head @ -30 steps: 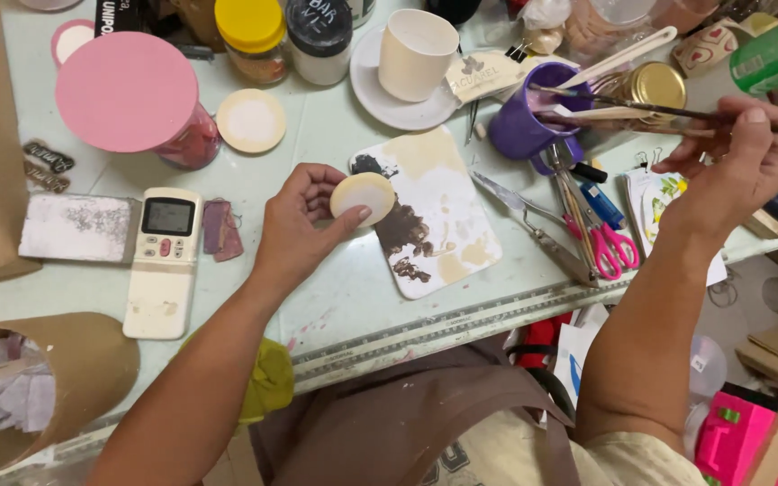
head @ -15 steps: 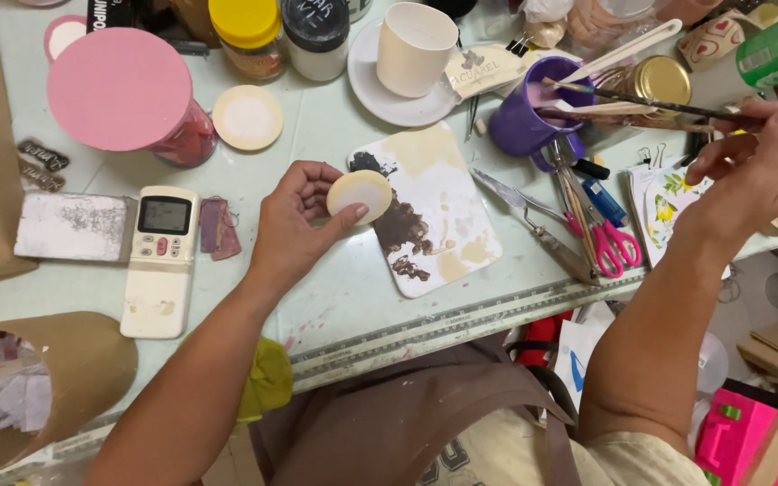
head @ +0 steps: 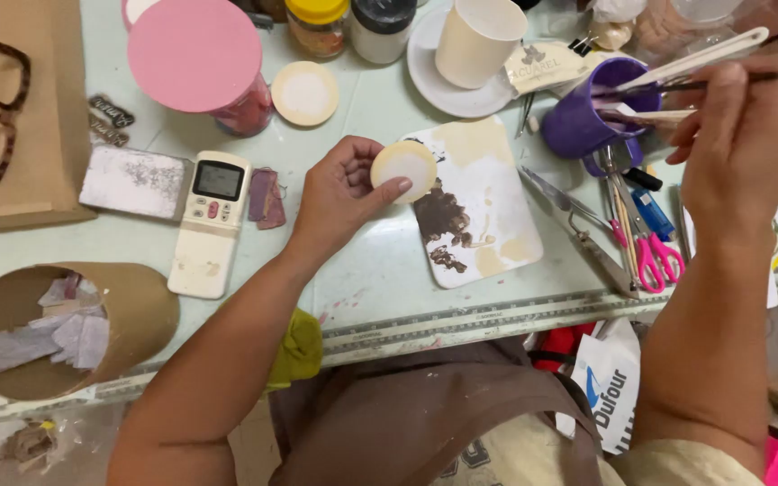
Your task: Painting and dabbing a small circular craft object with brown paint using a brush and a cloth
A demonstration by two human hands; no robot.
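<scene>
Far to the left of my fingers a cardboard tube (head: 74,328) lies on its side on the table (head: 380,279), paper scraps inside it. Nearer, just left of my left hand (head: 339,198), sit a white remote control (head: 209,220) and a small purplish scrap (head: 266,196). Above them stands a jar with a round pink lid (head: 195,54), and beside it a flat cream disc (head: 305,93).

My left hand pinches a small round disc (head: 404,168) between thumb and fingertips, holding it up just above the table. It is pale cream with a whiter middle, flat and smooth-edged, its face turned toward me.

Just right of that disc lies a white palette (head: 488,207) smeared with dark brown and tan paint. Beyond it are long scissors (head: 578,234), then pink-handled scissors (head: 655,256).

My right hand (head: 740,153) is raised at the far right, fingers pressed together around a thin brush handle (head: 677,87) that reaches into a purple cup (head: 587,121).
</scene>
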